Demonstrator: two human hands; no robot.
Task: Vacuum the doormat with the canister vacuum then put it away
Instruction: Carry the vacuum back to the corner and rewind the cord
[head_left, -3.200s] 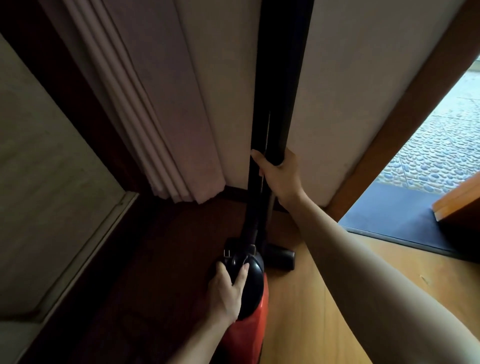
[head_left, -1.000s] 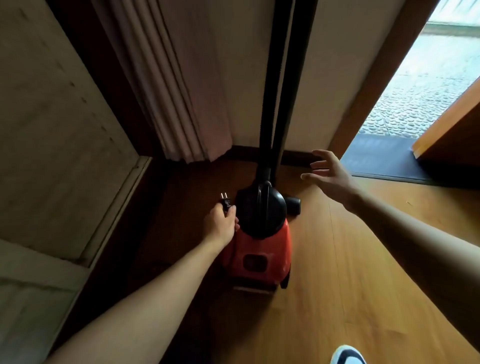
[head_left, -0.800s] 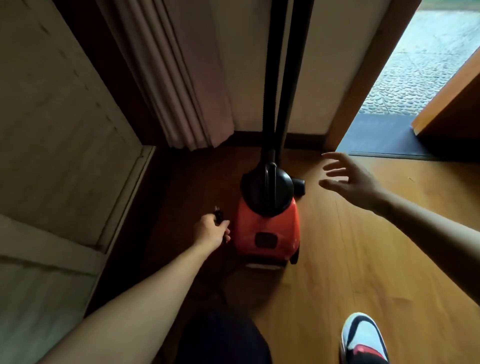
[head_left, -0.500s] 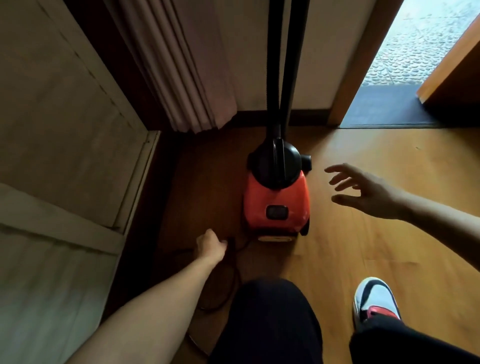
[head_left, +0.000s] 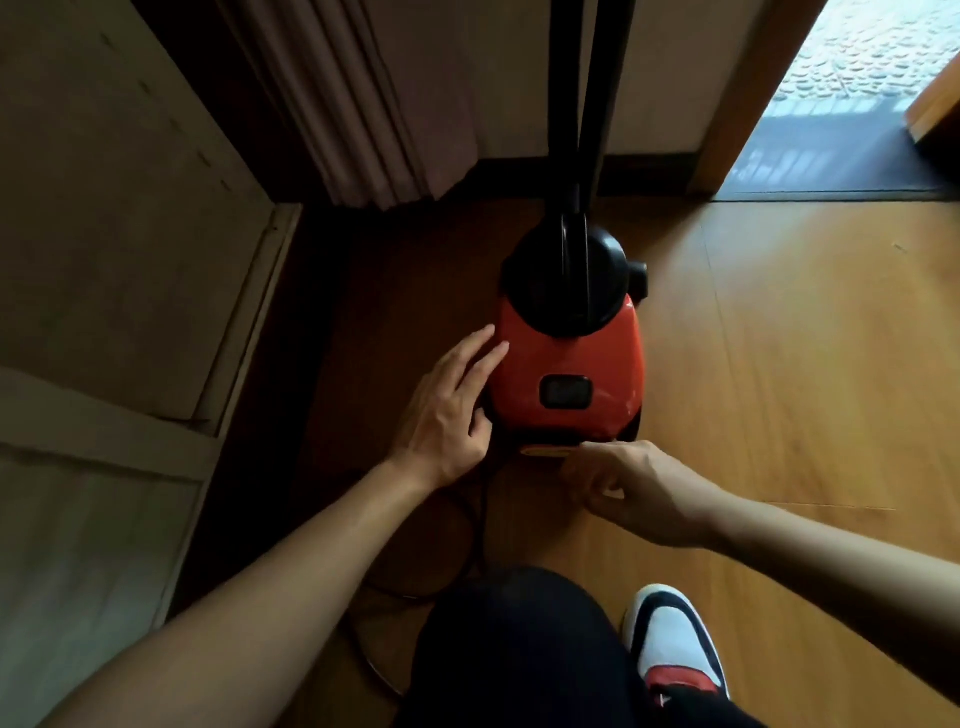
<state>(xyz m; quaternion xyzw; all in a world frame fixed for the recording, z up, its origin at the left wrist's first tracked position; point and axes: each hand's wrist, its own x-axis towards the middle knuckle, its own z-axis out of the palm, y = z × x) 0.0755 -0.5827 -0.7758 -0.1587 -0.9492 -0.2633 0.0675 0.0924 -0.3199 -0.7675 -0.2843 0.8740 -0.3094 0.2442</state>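
Wood floor (head_left: 779, 389) all around, bright by the door, dark toward the left corner. Pleated curtain (head_left: 363, 104) hanging at the back left, hem down near the boards. Pale panelled cupboard front (head_left: 114, 234) closing off the left side. Back right, wooden door frame (head_left: 737, 93), and past it the dark doormat (head_left: 841, 166) lying across the threshold, well apart from both hands, pebbled paving (head_left: 872, 47) beyond.

Dead centre, red canister vacuum (head_left: 566, 364) standing on the floor near the back wall, black dome on top, black wand and hose (head_left: 576, 104) rising straight up against the wall. Casing closed, inside hidden. Black power cord (head_left: 480, 525) looping loose on the floor behind the machine, between the two forearms, heading toward a dark trouser knee (head_left: 519, 649). White, black and red shoe (head_left: 675, 654) planted just right of that knee.

Left hand (head_left: 447, 410) laid flat on the vacuum's left flank, fingers (head_left: 478, 358) straight and together, gripping nothing. Right hand (head_left: 639, 493) down at the rear bottom edge, fingers (head_left: 592, 467) curled in, thumb against them; whether pinching anything, cannot tell.
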